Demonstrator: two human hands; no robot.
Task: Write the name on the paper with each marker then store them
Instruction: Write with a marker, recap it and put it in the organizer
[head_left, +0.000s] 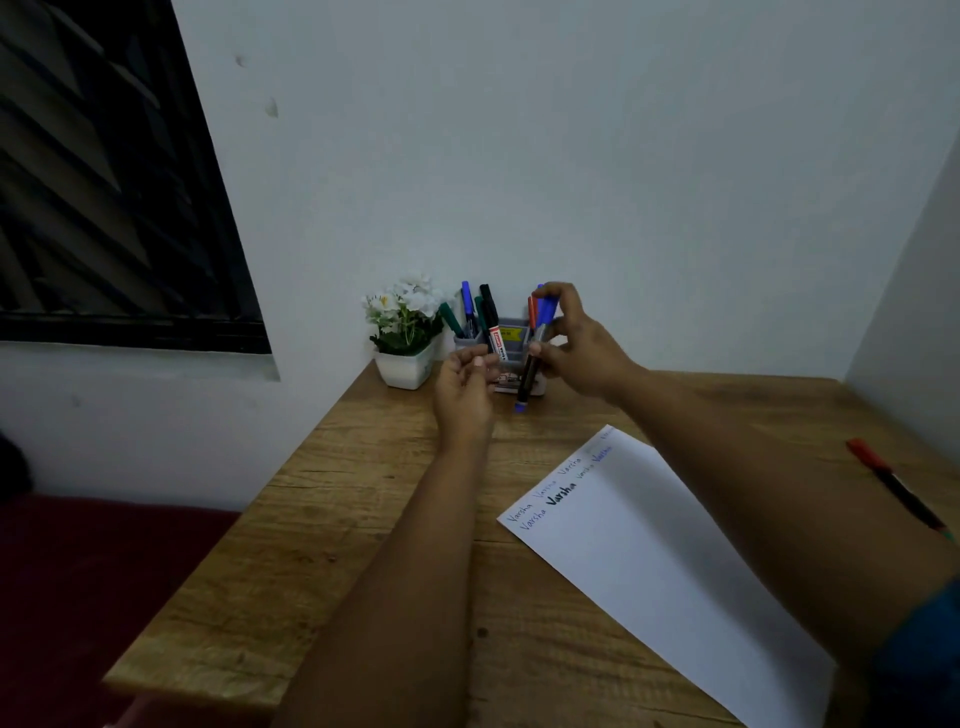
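Right hand (576, 348) gripped the blue marker (535, 353) upright just in front of the grey holder (511, 343) at the table's (363, 519) back edge, left hand (465, 387) loosely curled, holding nothing, paper (675, 561) near the right forearm.

Holder (511, 343) at desk (363, 519) back; plant (405, 332) left, paper (660, 551) nearer right.

One paper (670, 561), one holder (511, 343), one plant (402, 322), about eight markers (some overlapping).

I see my right hand (582, 348) pinching a blue marker (535, 353) at the holder (511, 345) by the surface's (363, 519) far edge; left hand (465, 389) loosely curled beside.
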